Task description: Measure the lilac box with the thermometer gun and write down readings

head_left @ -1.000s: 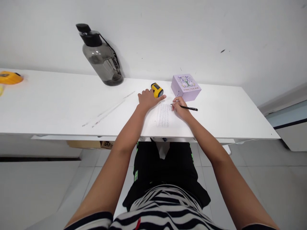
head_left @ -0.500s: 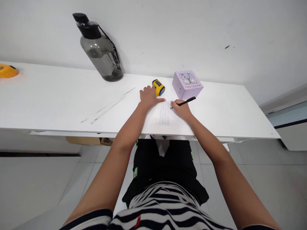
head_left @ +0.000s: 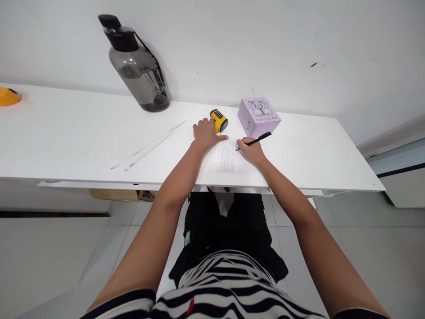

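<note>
A black pen (head_left: pixel 255 141) is pinched in my right hand (head_left: pixel 253 152), its tip down at rows of handwriting. The writing covers a small pale sheet (head_left: pixel 227 158) on the white tabletop; its edges blend into the surface. My left hand (head_left: pixel 206 134) lies flat with the thumb stretched towards the top of the sheet. Its fingertips are beside a small yellow and black device (head_left: pixel 219 121), and I cannot tell whether they touch it. Behind my right hand stands a lilac tea box (head_left: pixel 259 117) with a printed lid.
On the left a grey translucent water bottle (head_left: pixel 137 71) with a black lid stands against the wall. An orange-yellow object (head_left: pixel 9 96) is cut off at the far left. Dark scuff marks run across the tabletop (head_left: pixel 66 137). Below the table edge a cardboard box (head_left: pixel 116 194) shows.
The view has shifted very slightly. Both hands, the pen and the sheet keep practically the same places.
</note>
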The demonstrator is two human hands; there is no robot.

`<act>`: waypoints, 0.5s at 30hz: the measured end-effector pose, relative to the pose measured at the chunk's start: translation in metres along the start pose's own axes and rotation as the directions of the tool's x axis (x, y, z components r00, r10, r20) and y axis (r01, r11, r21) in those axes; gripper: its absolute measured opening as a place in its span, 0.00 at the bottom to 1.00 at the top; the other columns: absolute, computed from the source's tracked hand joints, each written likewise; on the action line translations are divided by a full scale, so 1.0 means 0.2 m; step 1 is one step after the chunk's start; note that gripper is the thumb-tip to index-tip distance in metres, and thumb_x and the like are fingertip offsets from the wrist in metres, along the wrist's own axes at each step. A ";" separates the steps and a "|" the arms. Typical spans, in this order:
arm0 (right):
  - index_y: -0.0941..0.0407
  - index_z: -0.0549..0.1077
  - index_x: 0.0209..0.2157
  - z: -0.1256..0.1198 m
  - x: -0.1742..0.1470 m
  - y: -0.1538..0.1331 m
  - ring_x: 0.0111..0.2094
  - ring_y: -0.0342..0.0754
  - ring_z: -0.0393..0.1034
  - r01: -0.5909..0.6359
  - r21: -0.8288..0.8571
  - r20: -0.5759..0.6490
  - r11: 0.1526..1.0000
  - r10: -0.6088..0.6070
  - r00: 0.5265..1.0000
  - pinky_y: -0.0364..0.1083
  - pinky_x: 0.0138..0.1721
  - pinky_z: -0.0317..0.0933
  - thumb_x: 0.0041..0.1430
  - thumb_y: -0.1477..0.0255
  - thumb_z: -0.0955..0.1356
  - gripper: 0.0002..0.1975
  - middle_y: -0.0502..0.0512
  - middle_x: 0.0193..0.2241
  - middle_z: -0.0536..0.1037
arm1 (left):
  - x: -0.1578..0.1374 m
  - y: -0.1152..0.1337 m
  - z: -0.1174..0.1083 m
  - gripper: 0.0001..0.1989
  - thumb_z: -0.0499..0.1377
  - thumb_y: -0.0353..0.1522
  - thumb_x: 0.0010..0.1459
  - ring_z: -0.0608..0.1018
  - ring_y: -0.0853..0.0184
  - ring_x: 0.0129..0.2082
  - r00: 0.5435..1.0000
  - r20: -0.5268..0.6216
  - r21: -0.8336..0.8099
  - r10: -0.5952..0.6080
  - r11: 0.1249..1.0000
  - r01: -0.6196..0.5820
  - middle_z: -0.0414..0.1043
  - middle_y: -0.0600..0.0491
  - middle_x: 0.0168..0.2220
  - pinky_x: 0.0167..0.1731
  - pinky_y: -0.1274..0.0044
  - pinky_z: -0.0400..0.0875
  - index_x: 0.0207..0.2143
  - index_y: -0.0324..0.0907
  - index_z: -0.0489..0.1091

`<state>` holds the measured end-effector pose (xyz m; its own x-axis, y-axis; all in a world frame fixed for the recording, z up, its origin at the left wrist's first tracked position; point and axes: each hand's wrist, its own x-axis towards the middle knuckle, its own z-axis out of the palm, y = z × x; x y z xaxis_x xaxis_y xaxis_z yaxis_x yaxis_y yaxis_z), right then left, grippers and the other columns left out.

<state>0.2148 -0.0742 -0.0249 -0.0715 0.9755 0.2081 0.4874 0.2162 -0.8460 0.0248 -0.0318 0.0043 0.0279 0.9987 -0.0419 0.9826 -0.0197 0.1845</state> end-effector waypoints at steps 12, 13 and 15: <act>0.55 0.68 0.19 0.00 -0.01 0.00 0.25 0.44 0.60 -0.005 0.029 -0.040 1.000 0.006 0.999 0.46 0.31 0.55 0.57 0.62 0.65 0.16 0.47 0.18 0.65 | 0.01 0.00 0.00 0.49 0.51 0.62 0.51 0.57 0.39 0.62 0.999 0.031 -0.022 0.010 1.000 -0.009 0.58 0.38 0.61 0.56 0.58 0.54 0.66 0.42 0.49; 0.55 0.68 0.19 0.00 -0.01 0.00 0.25 0.44 0.60 -0.005 0.021 -0.039 1.000 0.005 0.999 0.46 0.31 0.56 0.57 0.62 0.65 0.16 0.47 0.17 0.65 | 0.01 0.00 0.00 0.49 0.51 0.62 0.51 0.57 0.39 0.62 0.999 0.037 -0.021 0.011 1.000 -0.010 0.58 0.38 0.61 0.56 0.58 0.54 0.66 0.43 0.48; 0.55 0.67 0.19 0.00 -0.01 0.00 0.26 0.45 0.61 0.000 0.009 -0.031 1.000 0.000 1.000 0.46 0.32 0.56 0.57 0.62 0.65 0.16 0.47 0.18 0.65 | 0.00 0.00 0.00 0.49 0.51 0.62 0.51 0.56 0.39 0.63 0.999 0.043 -0.019 0.009 1.000 -0.008 0.57 0.39 0.62 0.56 0.59 0.54 0.67 0.42 0.47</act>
<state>0.2151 -0.0761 -0.0259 -0.0448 0.9738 0.2229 0.4792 0.2167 -0.8505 0.0241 -0.0314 0.0047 0.0444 0.9956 -0.0828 0.9787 -0.0267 0.2036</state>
